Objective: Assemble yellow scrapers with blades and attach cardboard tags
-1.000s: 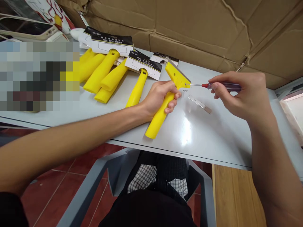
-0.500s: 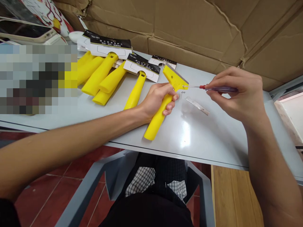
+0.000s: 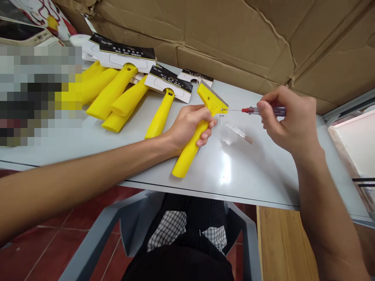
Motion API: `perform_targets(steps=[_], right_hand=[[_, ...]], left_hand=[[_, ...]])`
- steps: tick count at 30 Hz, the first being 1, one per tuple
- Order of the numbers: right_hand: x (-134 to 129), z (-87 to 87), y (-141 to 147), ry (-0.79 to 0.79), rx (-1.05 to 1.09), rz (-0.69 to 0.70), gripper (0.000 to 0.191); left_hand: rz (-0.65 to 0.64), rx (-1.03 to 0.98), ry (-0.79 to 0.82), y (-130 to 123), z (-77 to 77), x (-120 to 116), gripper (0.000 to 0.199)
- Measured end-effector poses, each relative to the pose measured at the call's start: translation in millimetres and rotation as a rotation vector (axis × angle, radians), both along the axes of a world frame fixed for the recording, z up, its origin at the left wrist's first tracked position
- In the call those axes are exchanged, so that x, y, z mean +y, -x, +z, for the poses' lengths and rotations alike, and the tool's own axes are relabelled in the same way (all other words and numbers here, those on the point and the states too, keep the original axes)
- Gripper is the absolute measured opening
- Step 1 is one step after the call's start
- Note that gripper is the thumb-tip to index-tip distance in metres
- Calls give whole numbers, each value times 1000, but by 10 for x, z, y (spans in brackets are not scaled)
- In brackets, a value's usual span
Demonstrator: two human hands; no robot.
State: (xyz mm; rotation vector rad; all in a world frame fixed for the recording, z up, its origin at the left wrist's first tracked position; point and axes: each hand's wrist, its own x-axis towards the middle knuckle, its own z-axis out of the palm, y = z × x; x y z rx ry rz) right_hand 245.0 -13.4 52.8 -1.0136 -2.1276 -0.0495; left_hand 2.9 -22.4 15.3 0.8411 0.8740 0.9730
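My left hand [image 3: 197, 127] is wrapped round the neck of a yellow scraper [image 3: 187, 156], whose head points up and away from me. A metal blade edge [image 3: 218, 95] shows along the far side of that head. In my right hand [image 3: 290, 117] is a screwdriver [image 3: 253, 111] with a red and clear purplish handle. Its thin shaft lies level, and the tip meets a small screw [image 3: 222, 109] at the right corner of the scraper head. Just below, a couple of tiny screws [image 3: 222, 115] rest on the table. A narrow metal strip [image 3: 238, 132] lies beside them.
Several yellow scrapers [image 3: 114, 93] with black-and-white card sleeves lie to the left, one of them [image 3: 161, 113] near my left wrist. Cardboard [image 3: 222, 39] stands along the back of the grey table [image 3: 258, 171]. A phone [image 3: 23, 33] sits at far left.
The fingers of my right hand have shifted round the screwdriver handle, now more curled over it. The tip stays at the same screw. The whole view has moved slightly.
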Motion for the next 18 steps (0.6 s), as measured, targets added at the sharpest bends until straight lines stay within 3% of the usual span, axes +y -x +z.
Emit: perform_targets(steps=[2, 11, 18], right_hand=[[-42, 29, 20, 43, 10, 22, 6], [-97, 61, 75, 71, -7, 82, 20], [-51, 17, 26, 75, 2, 93, 13]], left_hand=[[-5, 3, 4, 4, -4, 4, 22], [-1, -57, 56, 14, -15, 9, 19], [25, -69, 57, 11, -8, 10, 21]])
